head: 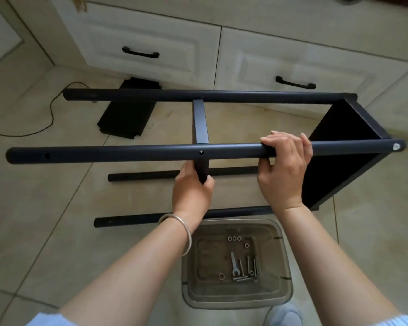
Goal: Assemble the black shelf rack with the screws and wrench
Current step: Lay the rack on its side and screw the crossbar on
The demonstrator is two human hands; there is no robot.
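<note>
The black shelf rack lies on its side on the tiled floor. One black shelf panel (344, 147) is fixed at its right end between the tubes. My right hand (284, 165) grips the near upper tube (127, 153) from above. Just below that tube, my left hand (192, 189) holds the lower edge of a middle shelf panel (200, 123) that stands between the near tube and the far upper tube (198, 95). Two lower tubes (151, 176) (132, 218) run along the floor. The wrench (234, 263), screws (247, 267) and washers (234, 238) lie in a clear plastic bin (280, 292).
Another black shelf panel (127, 111) lies flat on the floor by the white cabinet drawers (151, 36). A black cable (51, 109) curls across the tiles at the left. A grey slipper (285, 316) shows at the bottom edge next to the bin.
</note>
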